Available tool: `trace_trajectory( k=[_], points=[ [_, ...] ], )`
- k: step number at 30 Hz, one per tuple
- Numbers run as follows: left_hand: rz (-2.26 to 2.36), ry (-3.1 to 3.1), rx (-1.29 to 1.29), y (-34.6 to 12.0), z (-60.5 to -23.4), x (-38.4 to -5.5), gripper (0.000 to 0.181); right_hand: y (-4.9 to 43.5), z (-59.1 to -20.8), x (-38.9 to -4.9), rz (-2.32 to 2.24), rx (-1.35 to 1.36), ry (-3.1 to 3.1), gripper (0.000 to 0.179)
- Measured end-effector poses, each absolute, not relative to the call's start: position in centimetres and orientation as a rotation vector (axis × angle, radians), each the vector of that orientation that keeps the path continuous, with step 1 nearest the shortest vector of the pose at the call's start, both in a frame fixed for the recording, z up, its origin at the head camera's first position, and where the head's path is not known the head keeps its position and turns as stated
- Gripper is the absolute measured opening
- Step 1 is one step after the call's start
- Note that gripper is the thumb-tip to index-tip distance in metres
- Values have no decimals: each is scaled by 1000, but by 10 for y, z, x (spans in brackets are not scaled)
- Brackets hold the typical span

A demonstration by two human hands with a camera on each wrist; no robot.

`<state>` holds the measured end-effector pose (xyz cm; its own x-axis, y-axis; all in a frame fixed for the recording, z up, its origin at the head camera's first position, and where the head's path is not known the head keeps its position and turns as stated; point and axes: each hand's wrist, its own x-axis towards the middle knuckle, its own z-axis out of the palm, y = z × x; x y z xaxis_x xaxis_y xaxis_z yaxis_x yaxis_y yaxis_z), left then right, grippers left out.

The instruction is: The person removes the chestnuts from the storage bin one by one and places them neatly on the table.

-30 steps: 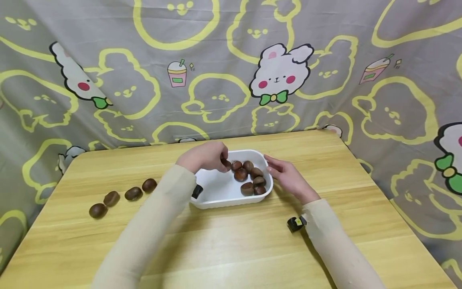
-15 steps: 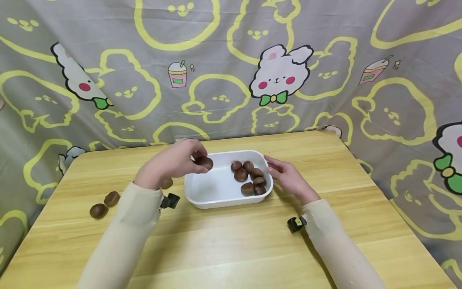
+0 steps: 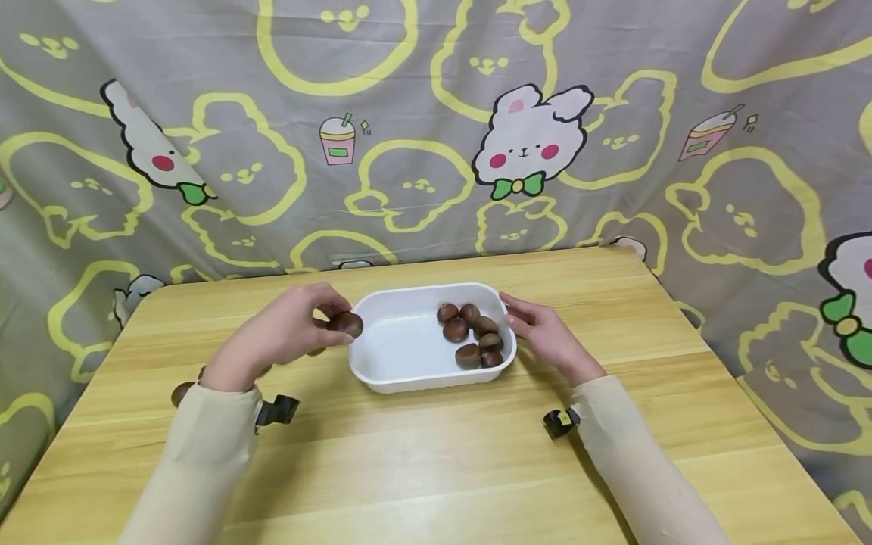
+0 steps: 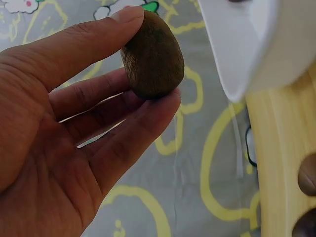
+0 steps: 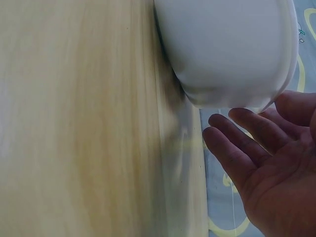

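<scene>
Between the thumb and fingertips of my left hand (image 3: 289,325) is a brown chestnut (image 3: 350,325), held just off the left end of a white plastic box (image 3: 381,382). The left wrist view shows that chestnut (image 4: 154,57) pinched near the fingertips, with the box wall (image 4: 284,54) beside it. Several chestnuts (image 3: 456,330) lie bunched in the right half of the box. My right hand (image 3: 547,337) touches the box's right end, its fingers fairly straight along the outer wall and the thumb at the rim in the right wrist view.
More chestnuts (image 3: 182,393) lie on the wooden table (image 3: 436,462) at left, partly hidden behind my left hand and wrist. A grey curtain (image 3: 409,98) with yellow cartoon outlines hangs behind the table and along its right side.
My left hand has moved left from over the chestnuts in the box to beyond its left end, carrying one chestnut. My right hand and the box have stayed in place.
</scene>
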<state>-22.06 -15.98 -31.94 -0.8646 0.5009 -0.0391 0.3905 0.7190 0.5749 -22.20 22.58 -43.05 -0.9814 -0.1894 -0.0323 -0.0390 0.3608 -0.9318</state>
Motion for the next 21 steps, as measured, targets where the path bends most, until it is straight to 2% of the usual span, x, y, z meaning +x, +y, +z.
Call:
trace_trajectory(
  k=[6,21],
  points=[
    [899,2722,691,-181,-332,-213,23,226,-431,-223,-1694,-219,2482,46],
    [918,2806,544,-241,-352,-188,32,227,-433,-224,-1693,-222,2478,46]
  ],
)
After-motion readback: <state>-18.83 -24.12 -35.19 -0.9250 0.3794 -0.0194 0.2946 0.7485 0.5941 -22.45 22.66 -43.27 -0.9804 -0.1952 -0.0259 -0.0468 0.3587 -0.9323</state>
